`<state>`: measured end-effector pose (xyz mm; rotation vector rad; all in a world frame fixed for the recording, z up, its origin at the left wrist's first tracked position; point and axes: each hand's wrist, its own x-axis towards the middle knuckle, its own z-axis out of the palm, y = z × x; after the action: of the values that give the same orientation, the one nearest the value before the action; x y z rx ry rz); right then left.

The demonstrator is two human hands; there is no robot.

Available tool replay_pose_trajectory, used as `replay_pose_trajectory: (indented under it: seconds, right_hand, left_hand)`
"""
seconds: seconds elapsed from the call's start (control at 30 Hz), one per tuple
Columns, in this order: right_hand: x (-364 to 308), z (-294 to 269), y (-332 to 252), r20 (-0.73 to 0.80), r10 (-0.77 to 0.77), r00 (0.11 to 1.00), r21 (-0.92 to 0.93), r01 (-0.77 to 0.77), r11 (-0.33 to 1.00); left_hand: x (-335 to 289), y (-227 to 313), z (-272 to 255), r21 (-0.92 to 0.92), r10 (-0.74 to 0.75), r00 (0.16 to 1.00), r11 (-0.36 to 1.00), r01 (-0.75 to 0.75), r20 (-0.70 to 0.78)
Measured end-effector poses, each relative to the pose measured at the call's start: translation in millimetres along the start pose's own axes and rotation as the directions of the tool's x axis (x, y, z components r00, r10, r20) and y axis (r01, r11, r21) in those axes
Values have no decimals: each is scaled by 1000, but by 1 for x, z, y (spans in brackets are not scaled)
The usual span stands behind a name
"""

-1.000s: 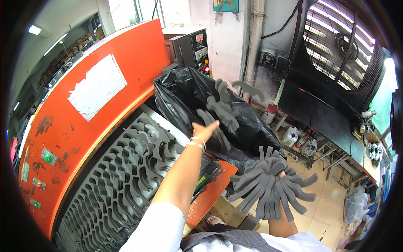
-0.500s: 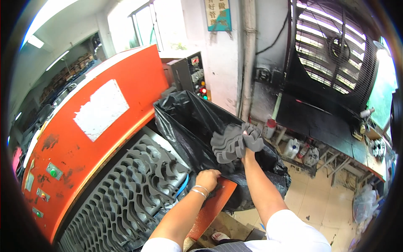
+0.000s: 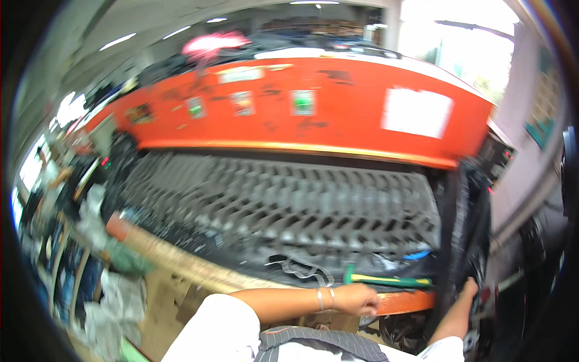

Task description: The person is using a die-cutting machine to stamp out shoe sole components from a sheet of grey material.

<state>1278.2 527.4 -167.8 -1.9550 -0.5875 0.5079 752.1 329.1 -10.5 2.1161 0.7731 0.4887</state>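
Left grip point(image 3: 357, 300): a bare hand, back upward, fingers loosely curled, just above the near edge of the machine; the palm side is hidden, so whether it has hold of anything cannot be told.
Wrist bands point(image 3: 325, 298): two pale bands, side by side on the left wrist.
Right grip point(image 3: 470, 287): a bare hand, blurred, at the lower part of the black plastic bag point(image 3: 463, 223); how far its fingers close, and whether they have hold of the bag, cannot be told.
Bag: upright folds at the right end of the machine bed.
Grey wavy foam-like strips point(image 3: 283, 199): laid in long rows across the bed, below the panel, more tightly packed toward the left; neither hand touches them.
Orange metal panel point(image 3: 356, 127): rises behind the rows, with scuffs, a torn white paper patch point(image 3: 417, 113) on its right part and three small button plates point(image 3: 303, 102) to the left of that.
Front beam point(image 3: 407, 301): orange at its right end, pale and worn along the middle.
Green-and-yellow long-handled tool point(image 3: 392, 280): lies just behind the beam, near the left grip.
Thin looping strips point(image 3: 304, 271): left of the tool.
Blue strip point(image 3: 416, 255): beyond the tool, near the bag.
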Motion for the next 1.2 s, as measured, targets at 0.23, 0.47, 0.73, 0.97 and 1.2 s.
replay_pose_trajectory:
  seconds: [0.23,0.47,0.73,0.97,1.2]
  right_hand:
    - [-150,188,-226,-1,-693,721,192,680,707]
    - [-626,407,-296,561,-809,173,719,382,581]
    - [-886,480,-279,567,-813,-130,701,596,393]
    - [-908,508,-264,796,-606,7,232,920,316]
    - [-944,477,-274,696,-714,-71,102,995,0]
  left_hand:
    - [-308,-9,78,-777,-391,916,604,179,-93]
    - [-515,48,148,-645,-469,588,754,-121,-659]
    - [-588,79,152,-793,-769,212,605,-66,-604]
    - [-646,30,147,-889,-881,119,448,-97,-458]
    - [-713,-23,34,-905,-884,202,398,-146,-422]
